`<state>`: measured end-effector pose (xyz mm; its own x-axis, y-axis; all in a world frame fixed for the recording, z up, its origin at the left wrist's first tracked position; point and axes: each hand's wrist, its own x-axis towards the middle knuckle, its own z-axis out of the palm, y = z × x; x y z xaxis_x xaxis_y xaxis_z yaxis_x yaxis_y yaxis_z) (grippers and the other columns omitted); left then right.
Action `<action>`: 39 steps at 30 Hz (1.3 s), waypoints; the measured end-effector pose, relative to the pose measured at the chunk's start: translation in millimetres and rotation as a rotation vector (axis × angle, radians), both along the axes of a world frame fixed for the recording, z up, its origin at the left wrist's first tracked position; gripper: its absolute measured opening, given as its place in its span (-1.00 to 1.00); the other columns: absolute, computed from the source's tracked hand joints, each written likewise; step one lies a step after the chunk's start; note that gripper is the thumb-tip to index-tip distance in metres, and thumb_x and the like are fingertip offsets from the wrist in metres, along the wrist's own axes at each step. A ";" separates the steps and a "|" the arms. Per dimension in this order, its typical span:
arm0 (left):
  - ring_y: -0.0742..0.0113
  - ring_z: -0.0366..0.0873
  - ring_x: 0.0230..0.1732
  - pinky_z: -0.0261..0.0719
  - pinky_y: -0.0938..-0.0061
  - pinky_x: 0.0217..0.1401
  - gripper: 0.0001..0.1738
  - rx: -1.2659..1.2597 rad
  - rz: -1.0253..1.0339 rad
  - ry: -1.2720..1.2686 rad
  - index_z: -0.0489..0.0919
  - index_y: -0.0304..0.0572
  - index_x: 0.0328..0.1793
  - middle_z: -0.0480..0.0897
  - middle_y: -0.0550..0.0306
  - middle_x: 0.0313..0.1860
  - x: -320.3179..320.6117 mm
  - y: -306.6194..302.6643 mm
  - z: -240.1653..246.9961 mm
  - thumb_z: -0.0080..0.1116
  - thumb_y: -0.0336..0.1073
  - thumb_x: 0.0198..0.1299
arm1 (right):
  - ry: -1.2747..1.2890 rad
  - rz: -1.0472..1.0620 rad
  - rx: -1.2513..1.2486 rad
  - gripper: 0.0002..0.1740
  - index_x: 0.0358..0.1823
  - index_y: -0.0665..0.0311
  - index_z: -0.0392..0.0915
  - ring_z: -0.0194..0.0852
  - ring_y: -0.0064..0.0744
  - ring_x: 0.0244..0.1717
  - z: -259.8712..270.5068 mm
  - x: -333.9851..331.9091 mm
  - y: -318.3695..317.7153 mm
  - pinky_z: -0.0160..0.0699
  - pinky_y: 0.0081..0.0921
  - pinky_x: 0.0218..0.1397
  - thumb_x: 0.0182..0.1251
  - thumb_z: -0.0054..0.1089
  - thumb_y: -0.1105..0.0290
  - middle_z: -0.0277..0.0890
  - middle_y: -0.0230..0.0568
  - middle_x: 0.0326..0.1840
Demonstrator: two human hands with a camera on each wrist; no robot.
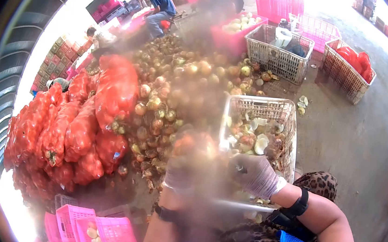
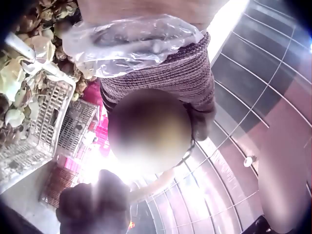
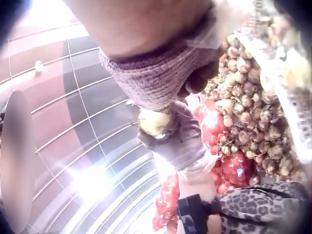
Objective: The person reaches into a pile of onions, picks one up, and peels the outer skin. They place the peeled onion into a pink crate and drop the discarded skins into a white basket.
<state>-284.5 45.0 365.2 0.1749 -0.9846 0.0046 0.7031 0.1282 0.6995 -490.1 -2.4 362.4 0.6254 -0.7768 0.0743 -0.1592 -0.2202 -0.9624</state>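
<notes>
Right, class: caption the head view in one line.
Gloved left hand and right hand at a white crate of onion trimmings, beside onions and red sacks.

At lower centre I see my gloved right hand [image 1: 255,175], fingers curled round a small dark thing [image 1: 240,169], over the near edge of a white basket [image 1: 291,130] of onion peelings. My left hand [image 1: 180,173] is a blur just left of it, with a smeared orange onion [image 1: 195,145] at its top. Loose onions [image 1: 179,82] fill the centre, and red net sacks [image 1: 72,123] lie at left.
</notes>
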 end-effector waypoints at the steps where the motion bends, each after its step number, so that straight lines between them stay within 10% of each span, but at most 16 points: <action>1: -0.09 0.40 0.31 0.44 0.12 0.40 -0.03 -0.024 -0.030 0.017 0.28 -0.04 0.42 0.34 -0.11 0.37 -1.6 1.3 10.2 0.46 -0.27 -0.24 | 0.064 0.023 -0.028 -0.70 -0.01 0.19 0.63 0.68 -0.40 -0.32 0.4 1.0 2.1 0.62 -0.45 -0.24 0.20 0.24 0.46 0.66 -0.08 -0.32; 13: -0.13 0.44 0.28 0.47 0.07 0.37 0.00 -0.063 -0.055 0.041 0.26 -0.13 0.42 0.39 -0.16 0.35 13.1 -0.1 21.7 0.45 -0.27 -0.26 | 0.343 0.115 -0.402 -0.85 -0.26 0.17 0.65 0.62 -0.02 -0.35 9.8 25.4 -3.1 0.58 -0.30 -0.27 0.12 0.25 0.37 0.61 -0.04 -0.39; 16: 0.23 0.46 0.02 0.58 0.40 0.05 -0.45 -0.131 0.007 -0.263 0.38 -0.10 0.24 0.46 0.06 -0.01 4.4 5.6 39.1 0.23 -0.24 0.09 | 0.362 0.104 -0.464 -0.81 -0.38 0.18 0.61 0.61 0.00 -0.40 20.0 27.0 -0.8 0.55 -0.24 -0.35 0.15 0.24 0.22 0.58 -0.08 -0.46; 23: 0.05 0.52 0.13 0.55 0.11 0.19 -0.09 -0.013 -0.105 0.193 0.37 -0.21 0.31 0.53 0.00 0.08 3.0 9.5 4.2 0.37 0.21 -0.07 | 0.500 0.068 -0.629 -0.75 -0.46 0.17 0.58 0.63 -0.06 -0.51 9.9 26.8 -6.0 0.54 -0.17 -0.50 0.17 0.19 0.15 0.58 -0.12 -0.57; 26: 0.10 0.56 0.01 0.62 0.19 0.05 -0.08 0.128 0.248 -0.594 0.38 -0.25 0.30 0.55 -0.04 0.08 3.4 3.0 -26.3 0.27 0.32 0.01 | 0.542 0.041 -0.647 -0.77 -0.45 0.20 0.58 0.63 -0.12 -0.59 16.1 23.1 -8.8 0.51 -0.20 -0.60 0.18 0.16 0.19 0.57 -0.14 -0.63; 30: 0.10 0.60 -0.15 0.65 0.29 -0.03 -0.08 0.226 0.268 -0.791 0.38 -0.34 0.27 0.59 -0.08 -0.02 10.7 7.0 -16.9 0.13 0.36 0.08 | 0.530 0.019 -0.655 -0.77 -0.42 0.24 0.57 0.63 -0.14 -0.61 7.6 25.0 -9.1 0.50 -0.23 -0.64 0.20 0.13 0.22 0.57 -0.12 -0.64; 37: 0.16 0.55 -0.02 0.64 0.33 -0.04 -0.04 0.006 -0.180 0.270 0.35 -0.25 0.31 0.54 0.06 0.03 1.9 6.8 -15.6 0.22 0.38 0.00 | 0.652 0.228 -0.546 -0.73 -0.11 0.29 0.57 0.67 -0.23 -0.47 25.2 22.2 -7.3 0.60 -0.31 -0.47 0.23 0.06 0.32 0.61 -0.03 -0.50; 39: 0.17 0.55 -0.02 0.65 0.34 -0.04 -0.05 0.084 -0.051 -0.117 0.36 -0.21 0.31 0.54 0.08 0.05 1.0 10.5 -7.1 0.24 0.37 -0.02 | 0.219 0.215 -0.469 -0.69 0.01 0.31 0.55 0.64 -0.38 -0.27 -29.0 37.2 -4.4 0.63 -0.41 -0.27 0.30 0.04 0.35 0.62 0.01 -0.28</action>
